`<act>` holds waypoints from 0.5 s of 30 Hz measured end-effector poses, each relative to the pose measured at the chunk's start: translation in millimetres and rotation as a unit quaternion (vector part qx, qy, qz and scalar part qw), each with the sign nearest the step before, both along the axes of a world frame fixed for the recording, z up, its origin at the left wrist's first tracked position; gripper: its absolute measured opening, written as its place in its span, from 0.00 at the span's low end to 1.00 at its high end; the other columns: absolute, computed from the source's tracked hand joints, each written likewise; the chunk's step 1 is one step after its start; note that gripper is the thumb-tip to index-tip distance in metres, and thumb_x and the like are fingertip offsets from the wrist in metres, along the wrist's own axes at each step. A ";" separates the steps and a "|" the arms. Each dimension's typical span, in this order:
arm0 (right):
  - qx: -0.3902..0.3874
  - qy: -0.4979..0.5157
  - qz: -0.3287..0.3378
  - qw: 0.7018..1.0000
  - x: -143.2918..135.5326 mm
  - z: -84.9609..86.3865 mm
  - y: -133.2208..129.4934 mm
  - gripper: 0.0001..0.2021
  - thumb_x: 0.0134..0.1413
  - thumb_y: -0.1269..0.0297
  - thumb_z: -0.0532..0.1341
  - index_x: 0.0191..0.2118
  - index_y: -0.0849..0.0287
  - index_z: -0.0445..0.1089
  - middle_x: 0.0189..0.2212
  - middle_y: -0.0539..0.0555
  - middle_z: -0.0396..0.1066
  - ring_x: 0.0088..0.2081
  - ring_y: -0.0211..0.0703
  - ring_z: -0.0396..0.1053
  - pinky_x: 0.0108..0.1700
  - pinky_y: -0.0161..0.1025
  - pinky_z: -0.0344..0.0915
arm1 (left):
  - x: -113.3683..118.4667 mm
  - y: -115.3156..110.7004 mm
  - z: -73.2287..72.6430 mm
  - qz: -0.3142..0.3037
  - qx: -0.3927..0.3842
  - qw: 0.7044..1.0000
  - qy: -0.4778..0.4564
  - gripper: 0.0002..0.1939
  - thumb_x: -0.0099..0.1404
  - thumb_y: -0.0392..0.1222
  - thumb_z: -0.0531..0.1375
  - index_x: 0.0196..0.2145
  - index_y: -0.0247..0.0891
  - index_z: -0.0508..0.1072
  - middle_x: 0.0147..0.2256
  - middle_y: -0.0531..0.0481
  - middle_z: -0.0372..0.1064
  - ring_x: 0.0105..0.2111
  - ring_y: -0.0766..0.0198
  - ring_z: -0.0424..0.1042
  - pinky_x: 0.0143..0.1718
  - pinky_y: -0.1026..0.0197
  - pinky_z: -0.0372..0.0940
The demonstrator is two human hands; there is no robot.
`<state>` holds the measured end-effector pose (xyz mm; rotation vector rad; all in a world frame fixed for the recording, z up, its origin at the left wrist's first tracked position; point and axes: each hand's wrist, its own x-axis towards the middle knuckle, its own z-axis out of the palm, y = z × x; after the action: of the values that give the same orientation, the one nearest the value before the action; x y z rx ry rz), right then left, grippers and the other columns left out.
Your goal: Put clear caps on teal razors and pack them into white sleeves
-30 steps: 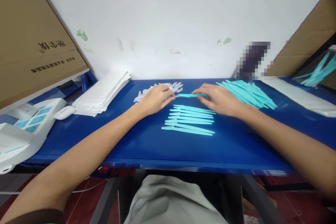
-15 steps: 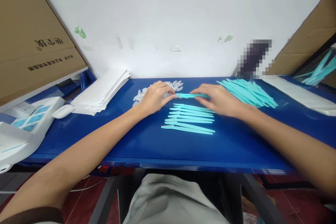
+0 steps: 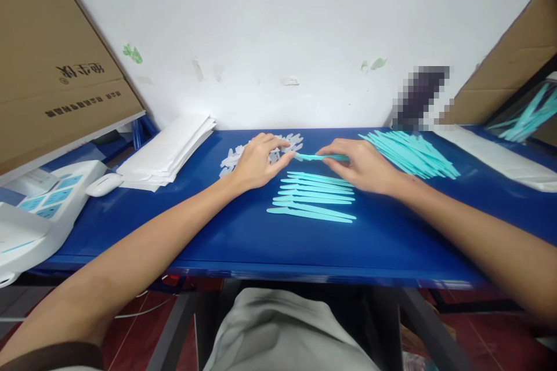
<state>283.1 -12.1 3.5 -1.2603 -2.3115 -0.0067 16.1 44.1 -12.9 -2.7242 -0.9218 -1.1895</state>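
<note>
Across your smooth, glossy blue tabletop [image 3: 243,243], a tangled heap of slim teal sticks [image 3: 413,153] is lying behind your right hand [image 3: 359,167]; a flat row of sticks [image 3: 310,215] is resting closer. Frosted caps [image 3: 232,159] are sitting by your left hand [image 3: 259,163], its grip released. Your right is pinching one slender stick [image 3: 310,157].

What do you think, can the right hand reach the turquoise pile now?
Probably yes: the turquoise pile lies close beside the right hand, nothing between, though its fingers hold a turquoise stick.

The left sleeve [image 3: 61,355] ends in dark brown, and the lap clothing [image 3: 278,330] is creased pale grey.
</note>
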 end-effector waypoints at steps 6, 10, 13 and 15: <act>0.004 -0.011 -0.014 1.000 4.0 -1.7 3.4 0.16 0.66 0.61 0.55 0.51 0.59 0.77 0.45 0.59 0.79 0.40 0.51 0.76 0.42 0.45 0.68 | -4.2 7.7 -0.9 0.007 0.017 1.000 0.009 0.15 0.72 0.35 0.53 0.50 0.37 0.78 0.44 0.44 0.78 0.44 0.56 0.74 0.47 0.54 0.67; 0.025 -0.023 -0.013 0.999 5.9 -3.6 5.3 0.16 0.66 0.62 0.56 0.51 0.58 0.78 0.44 0.58 0.79 0.40 0.50 0.76 0.41 0.45 0.67 | -5.9 15.9 -4.4 -0.009 0.041 0.999 -0.011 0.10 0.73 0.39 0.58 0.45 0.38 0.79 0.40 0.45 0.77 0.40 0.58 0.75 0.44 0.56 0.68; 0.047 -0.038 -0.011 0.998 6.7 -4.0 5.4 0.16 0.66 0.63 0.56 0.51 0.58 0.78 0.43 0.57 0.79 0.39 0.50 0.75 0.38 0.43 0.66 | -6.9 17.9 -3.7 -0.013 0.071 0.997 -0.021 0.10 0.74 0.41 0.58 0.44 0.37 0.79 0.43 0.43 0.75 0.43 0.57 0.74 0.47 0.55 0.68; 0.060 -0.052 -0.014 0.997 7.4 -3.6 5.2 0.16 0.66 0.63 0.55 0.51 0.57 0.78 0.43 0.57 0.79 0.38 0.49 0.75 0.37 0.43 0.64 | -7.6 17.7 -2.4 -0.018 0.067 0.998 -0.006 0.12 0.75 0.39 0.55 0.47 0.36 0.78 0.44 0.42 0.75 0.45 0.56 0.74 0.49 0.54 0.68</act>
<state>290.5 -6.9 -0.1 -1.2584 -2.3417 -0.2214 8.6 61.8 -15.3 -2.6415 -0.7687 -1.2266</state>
